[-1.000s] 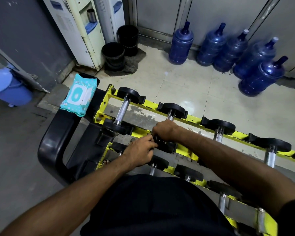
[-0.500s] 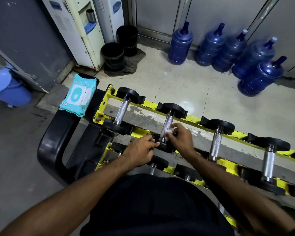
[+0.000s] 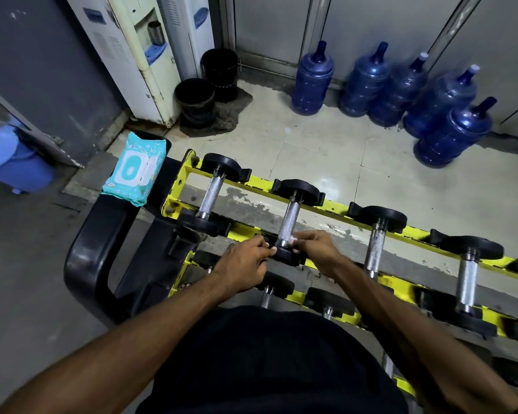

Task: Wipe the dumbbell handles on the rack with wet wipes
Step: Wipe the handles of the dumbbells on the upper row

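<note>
Now | right hand (image 3: 319,249) grip: wipe (image 3: 293,242) on handle (image 3: 289,221) near end | left hand (image 3: 245,259): plate (image 3: 284,256)

Pale tiled floor (image 3: 326,150), grey wall (image 3: 42,70), water dispenser (image 3: 138,55), black buckets (image 3: 195,97), five blue water jugs (image 3: 368,82)

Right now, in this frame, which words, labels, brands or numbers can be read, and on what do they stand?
None can be read.
Wipes pack: print too blurred to read.
Water dispenser: blue label too small to read.
Dumbbells: no numbers show.
</note>
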Available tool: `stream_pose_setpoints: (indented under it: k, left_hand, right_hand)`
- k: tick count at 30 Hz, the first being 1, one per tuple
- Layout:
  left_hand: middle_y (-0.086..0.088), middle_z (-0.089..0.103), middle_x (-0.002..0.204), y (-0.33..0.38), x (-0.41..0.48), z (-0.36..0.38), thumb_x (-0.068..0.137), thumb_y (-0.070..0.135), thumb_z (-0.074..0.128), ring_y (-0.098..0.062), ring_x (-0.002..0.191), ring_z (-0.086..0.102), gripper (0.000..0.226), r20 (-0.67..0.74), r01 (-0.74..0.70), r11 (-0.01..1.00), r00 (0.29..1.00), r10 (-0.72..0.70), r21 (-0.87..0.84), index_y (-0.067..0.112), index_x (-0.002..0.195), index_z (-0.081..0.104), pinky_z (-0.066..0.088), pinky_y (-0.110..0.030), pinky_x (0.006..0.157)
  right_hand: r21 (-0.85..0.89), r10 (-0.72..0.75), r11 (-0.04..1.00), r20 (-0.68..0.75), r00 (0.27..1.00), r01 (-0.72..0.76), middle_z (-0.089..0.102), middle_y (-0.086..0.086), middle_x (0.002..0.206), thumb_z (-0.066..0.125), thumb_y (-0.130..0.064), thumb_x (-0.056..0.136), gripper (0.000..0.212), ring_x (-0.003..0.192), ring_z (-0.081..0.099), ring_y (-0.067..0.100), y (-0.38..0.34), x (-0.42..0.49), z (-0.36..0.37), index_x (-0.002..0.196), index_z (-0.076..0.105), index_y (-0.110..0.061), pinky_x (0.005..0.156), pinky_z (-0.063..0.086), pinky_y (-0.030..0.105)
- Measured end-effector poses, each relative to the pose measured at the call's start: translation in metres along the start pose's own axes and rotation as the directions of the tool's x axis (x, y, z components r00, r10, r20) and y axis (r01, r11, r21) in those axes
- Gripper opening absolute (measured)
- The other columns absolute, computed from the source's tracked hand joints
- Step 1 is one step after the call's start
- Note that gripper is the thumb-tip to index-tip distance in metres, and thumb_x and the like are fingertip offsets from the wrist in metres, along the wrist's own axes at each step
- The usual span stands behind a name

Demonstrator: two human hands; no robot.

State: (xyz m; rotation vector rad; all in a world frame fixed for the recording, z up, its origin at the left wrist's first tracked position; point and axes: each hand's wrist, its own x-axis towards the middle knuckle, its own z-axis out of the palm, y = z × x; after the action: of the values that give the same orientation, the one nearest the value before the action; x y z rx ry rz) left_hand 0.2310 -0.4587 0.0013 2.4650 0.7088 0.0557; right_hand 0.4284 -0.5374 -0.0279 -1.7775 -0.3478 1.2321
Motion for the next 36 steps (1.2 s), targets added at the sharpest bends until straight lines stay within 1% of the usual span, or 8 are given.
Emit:
stream_pose_setpoints:
  k: [2, 5, 10, 16, 22, 28, 33, 36]
  left_hand:
    - [0.005, 0.055, 0.11, 0.0, 0.0, 0.0, 0.091, 0.018, 0.061, -0.015, 0.096, 0.059, 0.042, -0.002, 0.007, 1.0, 1.0, -0.007, -0.002, 0.021, 0.133, 0.064, 0.056, -0.036, 0.082]
    - [0.005, 0.055, 0.112, 0.001, 0.0, 0.0, 0.092, 0.019, 0.06, -0.015, 0.099, 0.059, 0.042, 0.005, 0.015, 1.0, 1.0, -0.015, 0.002, 0.021, 0.134, 0.064, 0.056, -0.036, 0.083]
    - [0.007, 0.055, 0.113, 0.002, -0.001, 0.0, 0.092, 0.02, 0.059, -0.015, 0.1, 0.06, 0.043, 0.011, 0.033, 0.999, 0.999, -0.033, -0.007, 0.022, 0.134, 0.064, 0.056, -0.036, 0.084]
    - [0.007, 0.054, 0.114, 0.003, -0.002, 0.0, 0.093, 0.02, 0.059, -0.014, 0.102, 0.059, 0.042, 0.014, 0.034, 0.999, 0.999, -0.034, -0.017, 0.021, 0.135, 0.063, 0.055, -0.036, 0.086]
    - [0.006, 0.054, 0.115, 0.001, -0.001, 0.0, 0.093, 0.021, 0.058, -0.015, 0.105, 0.06, 0.043, 0.02, 0.035, 0.999, 0.999, -0.035, -0.02, 0.022, 0.136, 0.062, 0.054, -0.034, 0.087]
    - [0.007, 0.053, 0.115, 0.0, 0.0, 0.001, 0.094, 0.023, 0.057, -0.014, 0.103, 0.058, 0.042, 0.038, 0.046, 0.999, 0.998, -0.046, -0.015, 0.023, 0.137, 0.061, 0.055, -0.037, 0.089]
    - [0.007, 0.053, 0.116, 0.0, 0.001, 0.001, 0.094, 0.024, 0.057, -0.014, 0.105, 0.059, 0.042, 0.054, 0.045, 0.999, 0.998, -0.044, -0.011, 0.023, 0.136, 0.061, 0.055, -0.04, 0.089]
    - [0.008, 0.052, 0.116, -0.001, 0.001, 0.001, 0.094, 0.024, 0.057, -0.014, 0.105, 0.059, 0.043, 0.055, 0.048, 0.999, 0.997, -0.048, -0.002, 0.024, 0.136, 0.061, 0.055, -0.041, 0.09]
  right_hand:
    - [-0.062, -0.028, 0.998, 0.043, 0.999, 0.031, 0.072, 0.007, 0.08, 0.07, 0.011, 0.082, 0.026, 0.079, 0.061, 0.027, 0.0, -0.002, -0.001, 0.079, 0.074, -0.014, 0.08, 0.052, 0.044]
    - [-0.059, -0.057, 0.997, -0.101, 0.993, 0.051, 0.073, 0.015, 0.082, 0.071, 0.005, 0.084, 0.012, 0.074, 0.062, 0.025, 0.001, 0.003, 0.0, 0.084, 0.076, -0.006, 0.077, 0.056, 0.046]
    - [0.213, -0.003, 0.975, -0.298, 0.954, 0.069, 0.07, 0.013, 0.084, 0.066, 0.005, 0.089, 0.013, 0.069, 0.063, 0.02, -0.013, 0.019, 0.009, 0.101, 0.071, 0.003, 0.068, 0.058, 0.033]
    - [-0.124, 0.121, 0.984, -0.071, 0.99, -0.129, 0.069, 0.016, 0.075, 0.064, 0.008, 0.088, 0.01, 0.067, 0.063, 0.025, -0.009, 0.015, 0.002, 0.087, 0.073, 0.005, 0.073, 0.057, 0.041]
    - [0.134, 0.107, 0.988, -0.206, 0.973, -0.081, 0.06, 0.016, 0.07, 0.055, 0.019, 0.083, 0.016, 0.059, 0.056, 0.024, -0.023, 0.026, 0.009, 0.083, 0.059, 0.003, 0.043, 0.049, 0.024]
    - [0.075, 0.183, 0.982, -0.125, 0.975, -0.174, 0.066, 0.015, 0.073, 0.061, 0.012, 0.086, 0.015, 0.064, 0.061, 0.025, -0.016, 0.015, -0.002, 0.08, 0.068, 0.001, 0.061, 0.055, 0.034]
    - [0.254, 0.139, 0.963, -0.183, 0.973, -0.09, 0.067, 0.022, 0.085, 0.055, 0.02, 0.082, 0.017, 0.075, 0.062, 0.029, -0.029, 0.027, -0.001, 0.084, 0.067, 0.008, 0.076, 0.059, 0.036]
    - [0.069, 0.126, 0.991, -0.203, 0.971, -0.114, 0.065, 0.016, 0.078, 0.066, 0.011, 0.084, 0.007, 0.068, 0.062, 0.028, -0.019, 0.02, 0.001, 0.087, 0.069, 0.005, 0.072, 0.058, 0.041]
